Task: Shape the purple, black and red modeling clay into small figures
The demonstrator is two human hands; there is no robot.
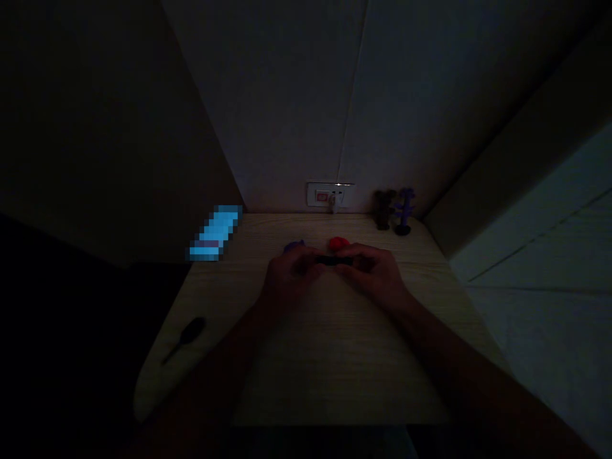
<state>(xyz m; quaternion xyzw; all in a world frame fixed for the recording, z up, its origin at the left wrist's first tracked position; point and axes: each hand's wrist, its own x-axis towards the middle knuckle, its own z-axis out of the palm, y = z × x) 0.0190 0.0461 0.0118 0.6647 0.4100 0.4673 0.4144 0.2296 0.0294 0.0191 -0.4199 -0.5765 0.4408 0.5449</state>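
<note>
Gripping a small, dark, bar-shaped piece (331,261) at either end, the left hand (288,274) and right hand (380,274) need even pressure; keep it level.

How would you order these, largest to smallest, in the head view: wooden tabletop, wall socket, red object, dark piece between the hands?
1. Wooden tabletop
2. Wall socket
3. Red object and dark piece: unsure; they look close in size, both partly hidden.
</note>
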